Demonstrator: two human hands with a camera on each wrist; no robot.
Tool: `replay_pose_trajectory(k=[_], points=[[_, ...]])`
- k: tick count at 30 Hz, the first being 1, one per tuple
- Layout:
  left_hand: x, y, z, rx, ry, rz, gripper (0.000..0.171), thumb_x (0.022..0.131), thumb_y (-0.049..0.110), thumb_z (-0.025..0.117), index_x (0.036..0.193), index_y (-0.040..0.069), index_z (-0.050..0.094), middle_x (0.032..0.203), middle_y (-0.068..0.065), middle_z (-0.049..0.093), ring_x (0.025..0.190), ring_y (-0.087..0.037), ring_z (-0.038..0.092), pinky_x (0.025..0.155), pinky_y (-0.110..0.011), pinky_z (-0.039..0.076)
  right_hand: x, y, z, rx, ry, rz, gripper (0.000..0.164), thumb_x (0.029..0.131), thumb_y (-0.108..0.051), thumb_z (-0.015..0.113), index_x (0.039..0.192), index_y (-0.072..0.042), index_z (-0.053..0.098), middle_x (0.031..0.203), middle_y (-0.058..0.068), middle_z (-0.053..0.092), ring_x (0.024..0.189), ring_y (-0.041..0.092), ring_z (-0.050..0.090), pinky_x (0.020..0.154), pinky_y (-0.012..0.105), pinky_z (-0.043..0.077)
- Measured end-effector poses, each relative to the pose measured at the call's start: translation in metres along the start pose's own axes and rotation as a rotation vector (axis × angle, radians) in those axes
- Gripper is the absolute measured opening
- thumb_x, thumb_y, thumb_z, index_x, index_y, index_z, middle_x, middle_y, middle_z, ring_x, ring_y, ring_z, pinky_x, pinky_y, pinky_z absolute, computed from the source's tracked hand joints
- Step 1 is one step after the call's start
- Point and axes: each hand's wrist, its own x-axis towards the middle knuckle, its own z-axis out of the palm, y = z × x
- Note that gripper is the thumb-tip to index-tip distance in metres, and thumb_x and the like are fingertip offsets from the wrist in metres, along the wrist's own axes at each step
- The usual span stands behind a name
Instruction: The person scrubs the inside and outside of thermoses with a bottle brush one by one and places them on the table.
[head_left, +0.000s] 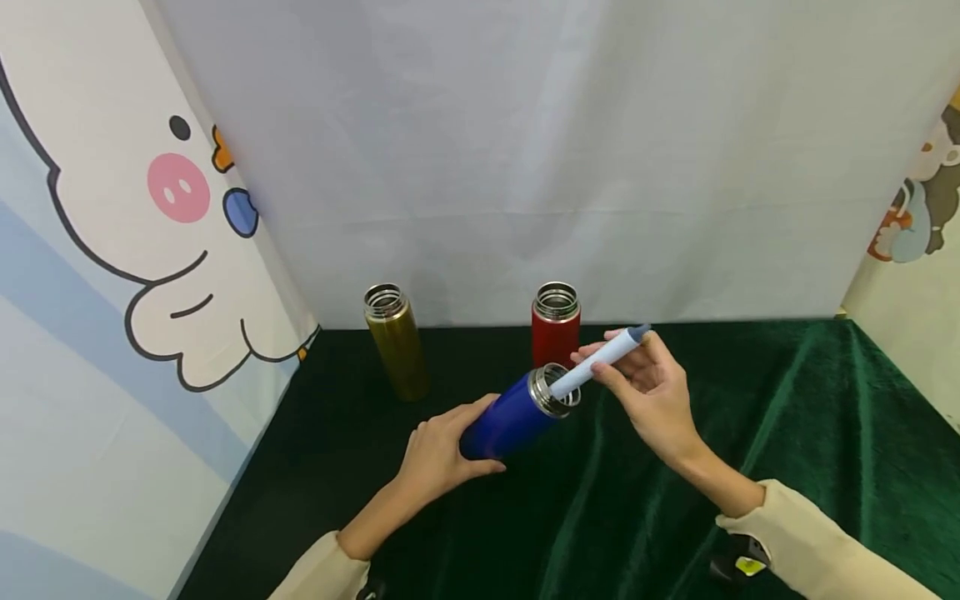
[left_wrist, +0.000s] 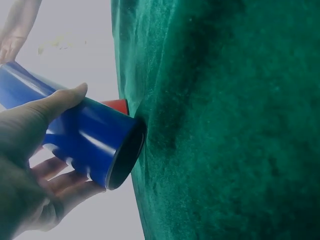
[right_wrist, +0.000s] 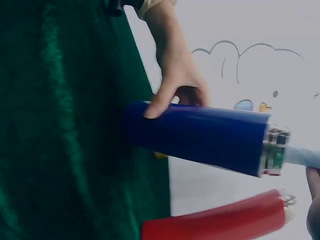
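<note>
My left hand (head_left: 442, 454) grips the lower part of a blue bottle (head_left: 510, 421), its thumb and fingers around the body. The bottle leans over, its open steel mouth toward the right hand. In the left wrist view the dark base of the blue bottle (left_wrist: 127, 155) shows beside the cloth; contact is hard to tell. My right hand (head_left: 656, 400) pinches a light blue stick (head_left: 600, 362) with a darker end. The stick's lower end is inside the bottle's mouth and hidden there. In the right wrist view the stick (right_wrist: 302, 157) enters the mouth.
A red bottle (head_left: 556, 329) without a lid stands just behind the blue one. To the left stands a gold bottle (head_left: 397, 354), also lidless. Dark green cloth (head_left: 780, 433) covers the table, and a pale curtain (head_left: 480, 167) hangs behind it.
</note>
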Motion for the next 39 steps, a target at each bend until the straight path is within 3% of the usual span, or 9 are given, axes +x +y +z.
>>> replay_pose_trajectory(k=[3, 6, 15, 20, 23, 28, 35, 39], points=[[0.001, 0.000, 0.000, 0.018, -0.010, 0.014, 0.087, 0.076, 0.038, 0.091, 0.150, 0.029, 0.048, 0.136, -0.009, 0.068, 0.115, -0.035, 0.070, 0.090, -0.059, 0.058, 0.007, -0.010, -0.006, 0.099, -0.007, -0.057, 0.039, 0.103, 0.012, 0.043, 0.140, -0.001, 0.044, 0.120, 0.006, 0.074, 0.110, 0.018, 0.074, 0.094, 0.031, 0.058], [0.001, 0.000, 0.000, 0.041, -0.013, 0.028, 0.086, 0.075, 0.039, 0.091, 0.150, 0.029, 0.049, 0.134, -0.009, 0.069, 0.112, -0.034, 0.071, 0.088, -0.058, 0.059, 0.014, -0.022, -0.013, 0.151, 0.009, -0.089, 0.041, 0.104, 0.011, 0.038, 0.143, -0.001, 0.038, 0.117, 0.010, 0.074, 0.107, 0.022, 0.075, 0.092, 0.034, 0.059], [0.003, 0.002, -0.003, 0.089, -0.014, 0.039, 0.087, 0.074, 0.042, 0.092, 0.149, 0.031, 0.049, 0.127, -0.008, 0.072, 0.108, -0.033, 0.072, 0.086, -0.055, 0.060, 0.034, -0.053, -0.030, 0.167, 0.198, -0.120, 0.036, 0.095, 0.020, 0.053, 0.126, 0.003, 0.052, 0.099, 0.015, 0.079, 0.087, 0.026, 0.079, 0.075, 0.035, 0.063], [0.005, 0.002, -0.003, 0.097, -0.023, 0.045, 0.088, 0.074, 0.043, 0.091, 0.150, 0.030, 0.050, 0.130, -0.008, 0.072, 0.110, -0.033, 0.072, 0.089, -0.055, 0.059, 0.039, -0.063, -0.035, 0.211, 0.284, -0.062, 0.031, 0.089, 0.024, 0.058, 0.114, 0.006, 0.054, 0.090, 0.019, 0.078, 0.079, 0.030, 0.079, 0.068, 0.037, 0.062], [0.005, 0.002, -0.002, 0.101, -0.022, 0.052, 0.088, 0.073, 0.044, 0.092, 0.149, 0.029, 0.051, 0.130, -0.007, 0.072, 0.110, -0.032, 0.072, 0.089, -0.054, 0.059, 0.039, -0.061, -0.037, 0.181, 0.308, 0.001, 0.030, 0.090, 0.020, 0.060, 0.112, 0.001, 0.051, 0.089, 0.015, 0.078, 0.078, 0.027, 0.079, 0.067, 0.036, 0.062], [0.003, 0.002, -0.001, 0.099, -0.005, 0.071, 0.087, 0.072, 0.043, 0.093, 0.148, 0.031, 0.052, 0.127, -0.007, 0.073, 0.109, -0.031, 0.073, 0.090, -0.053, 0.059, 0.035, -0.055, -0.035, 0.096, 0.306, 0.082, 0.030, 0.093, 0.014, 0.061, 0.111, -0.007, 0.050, 0.090, 0.010, 0.078, 0.078, 0.021, 0.079, 0.066, 0.032, 0.062], [0.005, 0.002, -0.003, 0.104, 0.002, 0.106, 0.087, 0.070, 0.042, 0.094, 0.146, 0.029, 0.055, 0.123, -0.007, 0.075, 0.107, -0.029, 0.074, 0.091, -0.052, 0.060, 0.027, -0.054, -0.030, 0.074, 0.240, 0.075, 0.030, 0.092, 0.018, 0.060, 0.107, -0.007, 0.051, 0.090, 0.009, 0.077, 0.080, 0.020, 0.079, 0.067, 0.031, 0.062], [0.007, 0.001, -0.003, 0.104, -0.002, 0.113, 0.087, 0.071, 0.043, 0.093, 0.147, 0.029, 0.054, 0.124, -0.007, 0.074, 0.107, -0.029, 0.074, 0.091, -0.051, 0.060, 0.014, -0.039, -0.020, 0.055, 0.071, 0.102, 0.027, 0.089, 0.022, 0.061, 0.101, 0.000, 0.050, 0.097, 0.008, 0.079, 0.087, 0.018, 0.079, 0.070, 0.033, 0.062]])
